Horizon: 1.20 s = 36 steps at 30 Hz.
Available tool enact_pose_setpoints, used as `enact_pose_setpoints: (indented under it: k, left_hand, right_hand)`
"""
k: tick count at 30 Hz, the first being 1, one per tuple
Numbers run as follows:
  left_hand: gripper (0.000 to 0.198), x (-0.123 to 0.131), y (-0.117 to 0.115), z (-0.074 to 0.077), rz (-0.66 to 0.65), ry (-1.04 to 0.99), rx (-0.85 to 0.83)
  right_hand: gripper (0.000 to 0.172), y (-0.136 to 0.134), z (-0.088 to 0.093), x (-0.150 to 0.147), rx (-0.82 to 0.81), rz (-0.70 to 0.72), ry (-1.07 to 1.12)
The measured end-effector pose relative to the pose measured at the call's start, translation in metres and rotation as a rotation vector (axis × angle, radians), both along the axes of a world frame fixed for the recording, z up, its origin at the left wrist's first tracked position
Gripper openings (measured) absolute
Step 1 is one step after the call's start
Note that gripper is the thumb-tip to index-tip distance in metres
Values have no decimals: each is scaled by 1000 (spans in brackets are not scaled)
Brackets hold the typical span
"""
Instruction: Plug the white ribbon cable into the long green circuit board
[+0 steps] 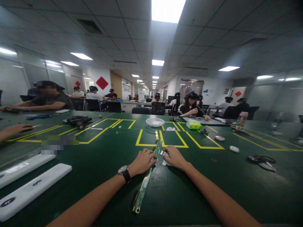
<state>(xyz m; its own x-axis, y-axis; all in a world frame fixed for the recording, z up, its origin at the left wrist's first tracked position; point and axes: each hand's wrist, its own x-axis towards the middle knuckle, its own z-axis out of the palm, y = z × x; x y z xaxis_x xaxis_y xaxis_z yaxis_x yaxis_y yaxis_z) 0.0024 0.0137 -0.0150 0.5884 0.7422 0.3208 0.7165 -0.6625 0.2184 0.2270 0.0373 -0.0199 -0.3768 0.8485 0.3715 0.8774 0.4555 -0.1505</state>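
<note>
A long, narrow green circuit board [142,197] lies on the table, slanting away from me. My left hand [142,161], with a watch on its wrist, is closed over the middle of the board, thumb and fingers on its edge. Just right of the board's far end is my right hand [174,158], its fingers curled around a small white piece [165,163] that looks like tissue or paper. The curled fingers partly hide this piece. Both forearms rest low over the table.
Two long white cases [35,189] lie at the left. Ahead are yellow tape outlines, a white basket [155,122] and a green tissue pack [194,125]. Black glasses-like gear [261,162] and a white box [234,148] lie right. Another person's hand [20,128] reaches in from the left.
</note>
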Motion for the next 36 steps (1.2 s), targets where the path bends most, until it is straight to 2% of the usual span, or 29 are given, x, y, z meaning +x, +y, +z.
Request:
enact_pose_setpoints:
  k: [4,7,11,15,21,26,29,31,34,36]
  left_hand:
    - [36,0,-4,6,177,2,40]
    - [37,0,-4,4,227,-12,52]
    - [46,4,-1,-1,190,3,43]
    - [45,9,5,-5,97,-53,-45]
    - [54,5,22,-9,-79,-474,-290]
    - [63,0,27,-3,82,-838,-592]
    - [51,2,23,3,34,-1010,-768]
    - [39,4,19,5,10,-1079,-845]
    - [25,7,14,6,-3,-1160,-896]
    - [25,8,12,6,-22,-1202,-891]
  right_hand:
    - [27,-2,-1,-2,10,-22,-1]
    - [25,-5,-1,-5,-17,20,23]
    - [24,-7,-2,-9,-46,85,71]
    - [25,-7,-2,-9,-69,100,104]
    - [28,-8,0,-10,-117,97,220]
    - [22,-9,4,-13,-226,112,456]
    - [17,-6,4,-16,-340,103,609]
    - [21,-6,4,-20,-437,137,732]
    - [28,-10,4,-28,-595,200,893]
    - [32,-15,5,-34,-701,212,964]
